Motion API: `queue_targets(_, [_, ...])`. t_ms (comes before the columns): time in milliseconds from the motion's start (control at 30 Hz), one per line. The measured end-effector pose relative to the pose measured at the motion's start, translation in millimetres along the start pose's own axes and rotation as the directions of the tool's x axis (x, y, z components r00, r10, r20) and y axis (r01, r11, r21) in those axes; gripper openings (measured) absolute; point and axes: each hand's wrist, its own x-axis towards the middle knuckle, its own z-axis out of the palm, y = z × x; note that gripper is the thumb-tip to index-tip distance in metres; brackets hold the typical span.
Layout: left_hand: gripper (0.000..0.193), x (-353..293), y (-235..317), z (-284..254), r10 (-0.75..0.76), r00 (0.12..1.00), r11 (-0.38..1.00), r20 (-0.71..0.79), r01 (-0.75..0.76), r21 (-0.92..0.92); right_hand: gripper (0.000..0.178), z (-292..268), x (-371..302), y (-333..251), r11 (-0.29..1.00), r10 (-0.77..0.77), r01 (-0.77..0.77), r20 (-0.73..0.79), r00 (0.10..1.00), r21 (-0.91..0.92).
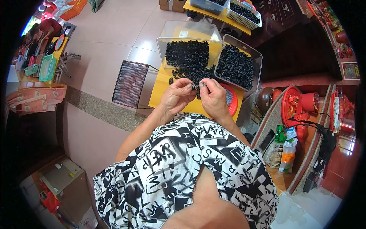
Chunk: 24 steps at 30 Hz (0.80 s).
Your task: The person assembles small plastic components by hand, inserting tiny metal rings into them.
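My left hand point(178, 95) is closed in a pinch on a small black part point(193, 87) over the near side of the yellow table point(157, 91). Beside it, my right hand point(213, 97) also pinches, its fingertips close to the black part; what they hold is too small to make out. Beyond both hands lies a loose heap of small black parts point(192, 71), spilling from a clear plastic bin point(164, 39). Partly hidden by my right hand, a red dish point(233, 109) contains many small grey pieces point(229, 97).
A second clear bin point(260, 63) of black parts stands right of the heap. Left of the table is a dark slatted stool point(130, 84). More filled containers sit on another yellow table point(213, 14) at the back. A cluttered curved counter point(263, 143) borders my right side.
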Motion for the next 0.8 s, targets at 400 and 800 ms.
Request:
queue_targets(400, [0.008,3.7,-7.5,7.5,0.075,0.988,0.991,-0.134,-0.059,0.121,0.019,1.5,-3.2,2.9,0.929,-0.277,0.260,-0.027,0.961,-0.262])
queue_targets(800, [0.008,9.5,-9.2,-1.5,0.044,0.995,0.994,-0.087,-0.035,0.101,0.012,-0.5,-7.7,5.7,1.000,0.004,-0.006,0.097,0.995,0.021])
